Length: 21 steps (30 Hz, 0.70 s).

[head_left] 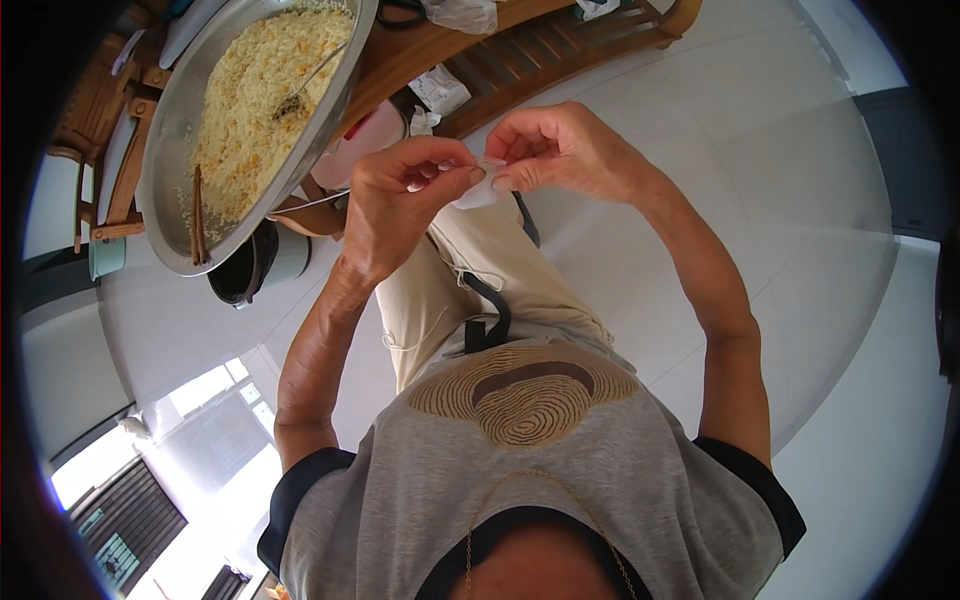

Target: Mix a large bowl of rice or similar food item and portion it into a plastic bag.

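Left grip (395, 200) near right grip (578, 155), both in thumb-and-finger pinch. Left forearm (325, 335), right forearm (695, 250) bare, angled inward, converging ahead of torso (520, 480).

Rice (262, 105) + chopsticks (198, 220) in bowl (168, 190), L of L hand (395, 205)

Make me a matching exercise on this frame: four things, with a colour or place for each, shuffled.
1. chopsticks
2. thin-handled utensil
3. thin translucent sheet
4. trousers

A. pinched by left hand and right hand
B. cream-coloured
C. brown, in the basin by its rim
D. silver, tip in the yellowish grains

Pairs: 1-C; 2-D; 3-A; 4-B
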Each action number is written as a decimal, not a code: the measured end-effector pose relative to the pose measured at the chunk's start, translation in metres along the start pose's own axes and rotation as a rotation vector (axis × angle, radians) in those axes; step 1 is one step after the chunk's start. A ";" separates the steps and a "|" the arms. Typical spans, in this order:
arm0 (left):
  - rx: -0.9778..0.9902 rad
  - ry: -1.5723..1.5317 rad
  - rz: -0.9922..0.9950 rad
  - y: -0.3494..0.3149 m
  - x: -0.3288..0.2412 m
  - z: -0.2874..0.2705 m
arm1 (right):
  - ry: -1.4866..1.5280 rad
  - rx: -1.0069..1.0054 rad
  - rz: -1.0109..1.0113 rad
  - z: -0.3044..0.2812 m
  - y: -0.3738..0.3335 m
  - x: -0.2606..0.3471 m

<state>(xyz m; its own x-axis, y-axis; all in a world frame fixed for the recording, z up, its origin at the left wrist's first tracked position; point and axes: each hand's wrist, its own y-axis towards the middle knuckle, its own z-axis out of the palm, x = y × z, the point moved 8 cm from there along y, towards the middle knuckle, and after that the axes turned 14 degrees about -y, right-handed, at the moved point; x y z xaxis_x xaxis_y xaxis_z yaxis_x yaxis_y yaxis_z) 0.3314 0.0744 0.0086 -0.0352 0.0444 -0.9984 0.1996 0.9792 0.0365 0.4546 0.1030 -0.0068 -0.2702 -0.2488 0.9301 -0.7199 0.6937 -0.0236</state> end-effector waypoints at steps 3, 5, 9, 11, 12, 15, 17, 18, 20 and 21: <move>-0.016 -0.042 -0.011 0.000 0.002 -0.002 | 0.027 -0.006 0.045 -0.001 0.000 0.001; -0.030 -0.073 -0.029 0.000 0.005 -0.003 | 0.009 -0.017 0.056 -0.002 0.000 0.002; -0.040 -0.027 -0.033 -0.001 0.002 -0.002 | -0.078 -0.067 0.052 -0.003 -0.001 0.003; -0.049 0.000 -0.020 -0.001 -0.001 -0.002 | -0.115 -0.093 0.034 -0.004 -0.002 0.003; -0.040 0.039 -0.004 0.000 -0.001 -0.002 | -0.151 -0.119 0.016 -0.006 -0.003 0.005; -0.039 0.084 0.057 0.001 -0.005 -0.002 | -0.199 -0.135 0.015 -0.008 -0.004 0.008; -0.046 0.090 0.105 0.002 -0.007 -0.003 | -0.189 -0.145 0.018 -0.008 -0.006 0.012; -0.020 0.048 0.104 0.004 -0.006 -0.002 | -0.179 -0.155 0.023 -0.009 -0.007 0.014; 0.008 0.007 0.104 0.004 -0.006 0.000 | -0.161 -0.165 -0.004 -0.009 -0.005 0.011; 0.000 -0.083 0.048 0.004 -0.002 0.000 | -0.141 -0.174 -0.030 -0.009 -0.005 0.012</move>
<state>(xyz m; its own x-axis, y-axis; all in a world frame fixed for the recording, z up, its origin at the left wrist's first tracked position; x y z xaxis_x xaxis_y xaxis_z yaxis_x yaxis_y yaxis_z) 0.3326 0.0778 0.0111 0.0554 0.0752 -0.9956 0.1988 0.9764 0.0848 0.4610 0.1025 0.0076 -0.3459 -0.3546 0.8687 -0.6111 0.7877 0.0782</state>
